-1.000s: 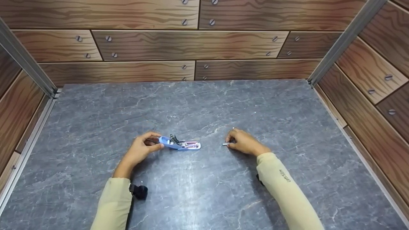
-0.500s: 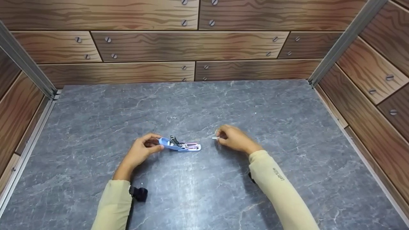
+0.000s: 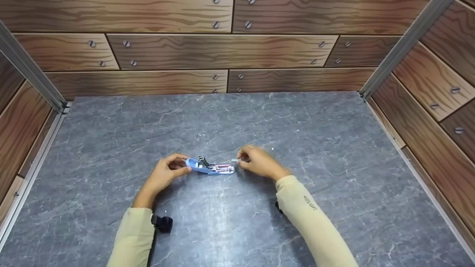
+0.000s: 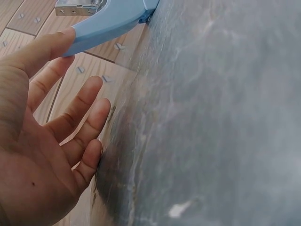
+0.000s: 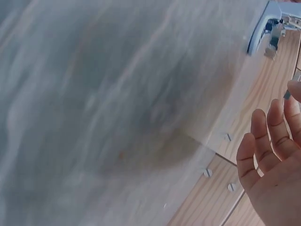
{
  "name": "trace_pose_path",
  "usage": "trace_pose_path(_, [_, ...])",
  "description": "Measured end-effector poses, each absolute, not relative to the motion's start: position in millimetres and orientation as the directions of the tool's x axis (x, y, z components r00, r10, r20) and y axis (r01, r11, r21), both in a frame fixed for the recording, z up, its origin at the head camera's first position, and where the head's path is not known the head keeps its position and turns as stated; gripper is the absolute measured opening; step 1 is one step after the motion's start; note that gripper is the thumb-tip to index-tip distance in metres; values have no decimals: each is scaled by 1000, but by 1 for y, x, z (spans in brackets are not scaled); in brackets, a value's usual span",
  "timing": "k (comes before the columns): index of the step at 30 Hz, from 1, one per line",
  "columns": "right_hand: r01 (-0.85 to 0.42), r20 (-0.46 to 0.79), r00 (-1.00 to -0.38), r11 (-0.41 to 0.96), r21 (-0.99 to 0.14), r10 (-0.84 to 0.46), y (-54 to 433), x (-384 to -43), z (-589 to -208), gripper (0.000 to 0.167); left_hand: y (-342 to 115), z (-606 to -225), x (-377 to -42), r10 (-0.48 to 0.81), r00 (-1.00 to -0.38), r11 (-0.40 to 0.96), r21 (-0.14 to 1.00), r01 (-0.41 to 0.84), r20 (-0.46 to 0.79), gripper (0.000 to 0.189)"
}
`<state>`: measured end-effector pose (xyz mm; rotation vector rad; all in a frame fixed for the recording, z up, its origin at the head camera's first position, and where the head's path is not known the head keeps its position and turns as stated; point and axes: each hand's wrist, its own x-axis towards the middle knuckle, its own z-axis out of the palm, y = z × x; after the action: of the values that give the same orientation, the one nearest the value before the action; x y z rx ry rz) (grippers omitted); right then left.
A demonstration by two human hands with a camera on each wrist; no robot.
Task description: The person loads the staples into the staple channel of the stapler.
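Note:
An opened light-blue stapler (image 3: pixel 199 170) is at the middle of the tabletop, its top half tipped back to the left and its tray to the right. My left hand (image 3: pixel 161 174) pinches the raised blue end between thumb and index finger. The left wrist view shows that grip on the stapler (image 4: pixel 115 21), the other fingers spread loosely. With thumb and index finger, my right hand (image 3: pixel 259 162) holds a small silvery staple strip (image 3: pixel 235 160) just beyond the tray's right end. In the right wrist view that hand (image 5: pixel 280 165) is partly cut off by the frame.
The grey marbled tabletop (image 3: pixel 207 126) is bounded by wood-patterned panels (image 3: pixel 167 52) at the back and sides. A tiny white speck (image 3: pixel 272 148) lies behind my right hand. A black wrist camera (image 3: pixel 163 223) projects from the left sleeve.
My right hand has moved left with the staple strip, from well apart to right beside the stapler's tray. The left hand and the stapler have stayed in place.

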<state>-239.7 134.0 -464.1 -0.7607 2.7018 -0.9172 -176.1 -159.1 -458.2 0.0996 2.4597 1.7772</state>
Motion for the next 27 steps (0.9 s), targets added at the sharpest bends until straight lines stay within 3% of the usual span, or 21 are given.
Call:
trace_pose_path(6, [-388,-47,-854,696,-604,-517,120,-236,-470,12,-160,-458,-175,114,-992,310,951,-18,-56,33])
trace_pose_path(14, [-424,-55,-857,763,-488,-512,108,-233,-470,13,-160,-463,-178,130,-990,323,946,-16,-61,33])
trace_pose_path(27, [-409,-96,-852,768,-492,-515,105,-234,-469,11,-168,-495,-193,115,-991,326,945,-28,-69,35])
